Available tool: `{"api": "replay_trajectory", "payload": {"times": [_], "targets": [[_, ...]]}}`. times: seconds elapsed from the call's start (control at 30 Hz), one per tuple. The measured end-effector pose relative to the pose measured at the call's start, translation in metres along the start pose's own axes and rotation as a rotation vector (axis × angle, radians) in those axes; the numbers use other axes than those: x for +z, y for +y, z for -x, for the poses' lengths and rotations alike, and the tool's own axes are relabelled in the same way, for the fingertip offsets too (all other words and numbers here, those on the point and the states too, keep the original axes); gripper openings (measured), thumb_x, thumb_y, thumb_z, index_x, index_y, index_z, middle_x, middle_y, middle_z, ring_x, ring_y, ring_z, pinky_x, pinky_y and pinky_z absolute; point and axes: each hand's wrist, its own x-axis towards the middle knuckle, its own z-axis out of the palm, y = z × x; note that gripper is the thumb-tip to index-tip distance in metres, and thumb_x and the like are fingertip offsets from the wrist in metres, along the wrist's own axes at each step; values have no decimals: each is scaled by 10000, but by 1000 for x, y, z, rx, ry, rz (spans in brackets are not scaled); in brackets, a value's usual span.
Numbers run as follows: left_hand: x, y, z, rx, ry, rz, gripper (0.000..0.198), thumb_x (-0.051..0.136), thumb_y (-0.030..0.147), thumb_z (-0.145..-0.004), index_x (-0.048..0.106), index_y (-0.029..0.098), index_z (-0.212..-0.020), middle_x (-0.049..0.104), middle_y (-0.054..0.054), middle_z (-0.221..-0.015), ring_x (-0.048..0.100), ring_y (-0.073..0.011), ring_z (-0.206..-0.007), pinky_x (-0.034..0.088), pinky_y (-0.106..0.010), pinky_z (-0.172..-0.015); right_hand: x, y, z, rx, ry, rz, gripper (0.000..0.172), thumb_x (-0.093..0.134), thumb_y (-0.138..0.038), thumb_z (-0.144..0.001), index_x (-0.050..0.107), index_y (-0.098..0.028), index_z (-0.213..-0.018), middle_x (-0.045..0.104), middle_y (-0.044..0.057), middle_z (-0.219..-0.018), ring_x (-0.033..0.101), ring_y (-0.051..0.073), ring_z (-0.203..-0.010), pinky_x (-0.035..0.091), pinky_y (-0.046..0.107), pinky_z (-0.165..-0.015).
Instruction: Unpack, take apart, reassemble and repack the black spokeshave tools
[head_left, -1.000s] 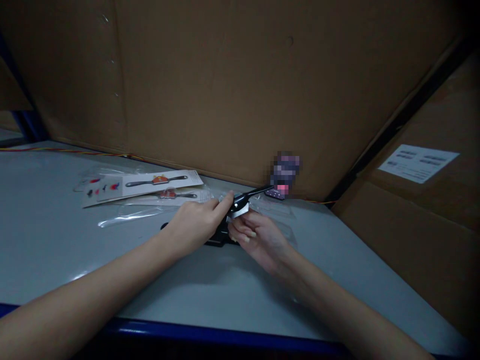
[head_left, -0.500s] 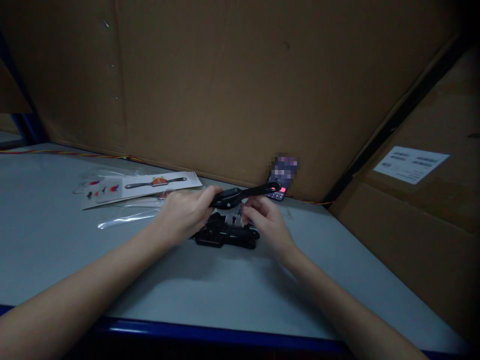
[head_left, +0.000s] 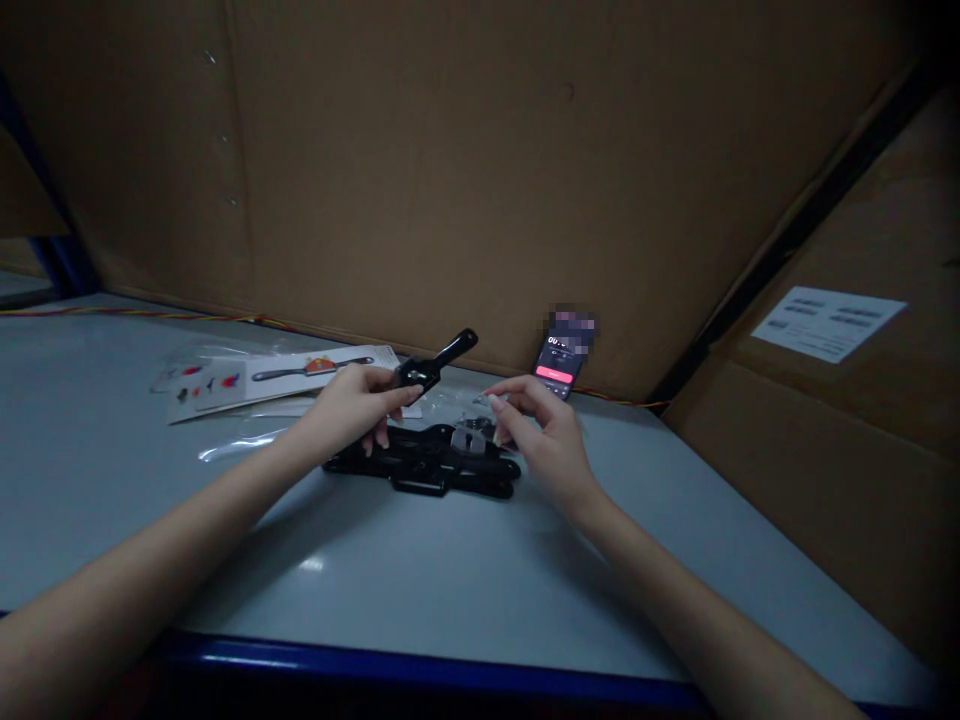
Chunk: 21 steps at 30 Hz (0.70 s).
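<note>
Tool (head_left: pixel 455 346) in black, seen from the head camera, sits pinched between the left hand's (head_left: pixel 356 405) thumb and fingers, its handle pointing past them toward the back edge of the table (head_left: pixel 450 590). Just right of it, the right hand (head_left: pixel 551 440) pinches a shiny piece (head_left: pixel 482 398), too small to name. Below both hands lie more black tools (head_left: pixel 420 486), a grey plate (head_left: pixel 469 441) over them. Printed cards (head_left: pixel 259 385) lie near the back edge, left of the tool; a phone (head_left: pixel 555 372) stands tilted there beyond the right hand.

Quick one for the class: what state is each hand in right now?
Left hand: closed, holding a black spokeshave.
Right hand: closed in a pinch, apparently on a shiny piece too small to identify.
</note>
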Motion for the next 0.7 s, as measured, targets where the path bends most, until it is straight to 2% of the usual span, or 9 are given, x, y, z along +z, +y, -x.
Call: {"api": "replay_trajectory", "payload": {"times": [0.17,0.27,0.37,0.5,0.6,0.7], "targets": [[-10,1,-3,-104,36,126,311,624,451,-699,533,154,-721,496,45,-505,409,-60,-319,296,-170,-281,-3,16,-6,81,-46,-33,162,511,-330,-798,572,-190,-852,507,-46,-541,506,122,-517,374,239,-517],[-14,4,-2,-127,33,127,332,639,456,-682,551,148,-771,492,47,-511,386,-53,-319,268,-166,-271,-5,23,-9,85,-60,59,154,499,-323,-798,572,-193,-838,526,-39,-559,522,127,-532,377,239,-516],[-18,8,0,-61,16,102,331,645,465,-681,534,157,-726,470,56,-489,376,-46,-313,261,-157,-267,-12,30,-14,-4,-40,267,130,503,-298,-797,587,-199,-811,553,-23,-605,536,133,-589,394,254,-572],[-20,10,1,32,-22,47,335,622,475,-710,482,173,-667,439,70,-442,374,-50,-284,267,-157,-254,-20,45,-22,-106,-120,472,153,587,-331,-750,617,-206,-833,606,29,-805,562,178,-774,424,319,-697],[-18,8,2,81,-87,47,339,581,492,-743,480,176,-677,477,63,-469,408,-58,-285,298,-164,-251,-22,54,-25,-154,-146,482,204,602,-362,-747,614,-214,-886,602,47,-903,557,208,-883,430,366,-758],[-15,6,2,105,-177,55,334,575,488,-751,480,173,-689,536,49,-514,453,-65,-301,322,-163,-256,-20,49,-23,-239,-34,382,247,570,-318,-780,567,-215,-1003,581,49,-933,559,194,-878,442,362,-767]]}}
